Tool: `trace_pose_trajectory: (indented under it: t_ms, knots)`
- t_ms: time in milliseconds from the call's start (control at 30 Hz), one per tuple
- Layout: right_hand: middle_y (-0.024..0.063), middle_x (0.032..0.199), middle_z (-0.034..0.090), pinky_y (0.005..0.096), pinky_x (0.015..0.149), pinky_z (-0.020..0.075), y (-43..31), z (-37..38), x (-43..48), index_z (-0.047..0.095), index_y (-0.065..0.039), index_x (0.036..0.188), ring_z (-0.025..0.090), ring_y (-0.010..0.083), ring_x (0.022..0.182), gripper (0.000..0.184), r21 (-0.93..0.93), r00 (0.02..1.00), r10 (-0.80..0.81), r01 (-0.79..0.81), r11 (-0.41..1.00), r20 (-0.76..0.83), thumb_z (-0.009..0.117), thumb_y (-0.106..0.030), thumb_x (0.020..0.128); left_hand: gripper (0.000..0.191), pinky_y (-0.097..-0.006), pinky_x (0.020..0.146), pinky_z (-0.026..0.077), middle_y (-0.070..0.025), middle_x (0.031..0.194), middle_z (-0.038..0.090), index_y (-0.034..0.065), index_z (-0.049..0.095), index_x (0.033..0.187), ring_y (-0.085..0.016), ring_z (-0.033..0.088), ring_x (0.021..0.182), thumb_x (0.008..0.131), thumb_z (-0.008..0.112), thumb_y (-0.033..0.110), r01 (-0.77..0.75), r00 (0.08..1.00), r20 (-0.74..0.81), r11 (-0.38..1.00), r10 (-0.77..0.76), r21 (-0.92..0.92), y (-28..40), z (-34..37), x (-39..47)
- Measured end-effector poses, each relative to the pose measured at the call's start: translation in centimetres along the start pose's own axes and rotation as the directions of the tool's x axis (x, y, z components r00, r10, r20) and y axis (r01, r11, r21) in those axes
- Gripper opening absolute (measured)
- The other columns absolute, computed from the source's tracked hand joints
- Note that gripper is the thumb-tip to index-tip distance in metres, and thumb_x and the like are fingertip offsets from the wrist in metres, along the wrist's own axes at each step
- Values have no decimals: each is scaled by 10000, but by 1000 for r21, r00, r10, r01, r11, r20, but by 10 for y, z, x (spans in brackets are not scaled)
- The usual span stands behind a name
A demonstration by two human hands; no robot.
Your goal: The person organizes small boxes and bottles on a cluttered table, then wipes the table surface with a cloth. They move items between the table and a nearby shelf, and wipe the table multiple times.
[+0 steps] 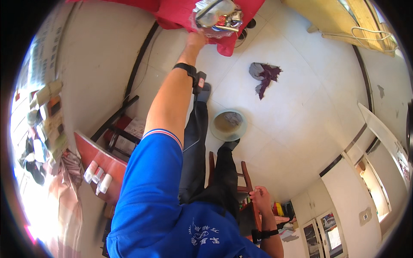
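My left hand (196, 41) reaches far forward to the edge of a red cloth (176, 14), beside a lace-edged mat (219, 34). Its fingers touch that edge; whether they grip it is not clear. On the mat lie clear goggles with a dark strap (211, 16) and several small shiny items (227, 22). My right hand (260, 197) hangs low at my right side, beside a wooden chair (246, 177). Its fingers are loosely bent and apart, with nothing visible in them.
By my feet stands a pale plastic bucket (214, 132) with murky water and a grey cloth (233, 118). Grey and purple rags (265, 75) lie on the tiled floor. At left, white bottles (104, 183) rest on a reddish tabletop (113, 167). Yellow wooden furniture (338, 25) stands far right.
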State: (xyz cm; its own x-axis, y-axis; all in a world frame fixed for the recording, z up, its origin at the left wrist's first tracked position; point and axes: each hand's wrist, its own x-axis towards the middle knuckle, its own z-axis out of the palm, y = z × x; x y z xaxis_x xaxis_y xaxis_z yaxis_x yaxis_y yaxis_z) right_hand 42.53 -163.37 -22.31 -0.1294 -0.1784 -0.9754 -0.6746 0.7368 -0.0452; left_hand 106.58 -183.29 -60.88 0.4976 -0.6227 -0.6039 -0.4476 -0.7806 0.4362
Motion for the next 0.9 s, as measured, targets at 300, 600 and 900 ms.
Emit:
trace_pose_trajectory:
  t_ms: [300, 600, 900]
  knots:
    - [96, 945, 723, 279, 597, 528, 11, -62, 29, 584, -72, 1187, 671, 145, 714, 167, -204, 961, -274, 276, 939, 39, 492, -175, 1093, 577, -454, 1069, 512, -260, 1252, 712, -20, 633, 1331, -400, 656, 1232, 980, 653, 437, 205, 971, 5, 827, -238, -523, 2, -33, -265]
    - [119, 947, 737, 294, 546, 534, 7, -137, 28, 581, -36, 1224, 678, 161, 675, 259, -482, 931, -366, 318, 816, -6, 516, -254, 1101, 442, -393, 931, 573, -178, 1165, 759, 44, 613, 1353, -265, 735, 1077, 1001, 700, 297, 90, 887, -347, 850, -306, -520, -56, -118, -602]
    - [124, 939, 741, 307, 524, 536, -2, -81, 26, 582, -24, 1229, 681, 167, 670, 265, -637, 948, -309, 283, 717, 74, 530, -246, 1094, 632, -505, 1059, 475, -209, 1285, 637, 61, 587, 1368, -386, 583, 1241, 851, 825, 334, 482, 259, -860, 830, -440, -280, -263, -186, -748]
